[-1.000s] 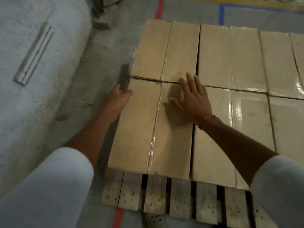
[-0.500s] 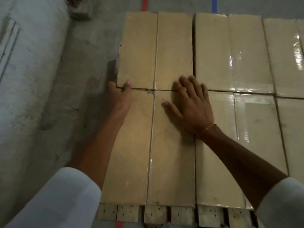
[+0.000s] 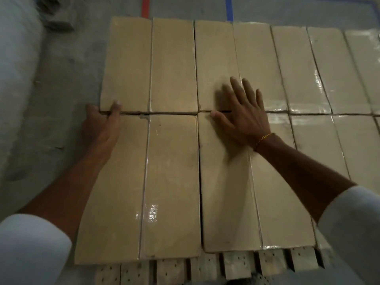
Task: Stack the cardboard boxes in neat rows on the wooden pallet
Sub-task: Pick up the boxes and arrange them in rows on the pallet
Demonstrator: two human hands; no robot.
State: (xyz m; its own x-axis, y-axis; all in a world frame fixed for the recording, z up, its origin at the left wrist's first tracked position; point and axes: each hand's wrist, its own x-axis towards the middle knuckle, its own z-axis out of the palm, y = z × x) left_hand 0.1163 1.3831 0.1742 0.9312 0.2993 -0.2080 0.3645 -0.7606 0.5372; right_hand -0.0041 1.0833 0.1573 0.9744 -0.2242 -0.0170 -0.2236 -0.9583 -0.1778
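Flat tan cardboard boxes, taped along their middles, lie in two rows on the wooden pallet (image 3: 236, 266), whose slat ends show at the near edge. My left hand (image 3: 101, 125) grips the far left corner of the near-left box (image 3: 141, 188), with a finger in the gap between that box and the far-left box (image 3: 150, 64). My right hand (image 3: 241, 116) lies flat with fingers spread, across the seam between the second near box (image 3: 226, 192) and the box behind it (image 3: 218, 58).
A whitish wall or bulky wrapped mass (image 3: 16, 79) runs along the left. Grey concrete floor (image 3: 67, 83) lies between it and the pallet. A red line (image 3: 145, 6) and a blue line (image 3: 229, 7) mark the floor beyond the boxes. More boxes (image 3: 339, 79) extend right.
The near-left box has slid forward and closed against the far row. My left hand moved to its far corner. My right hand shifted right onto the second box.
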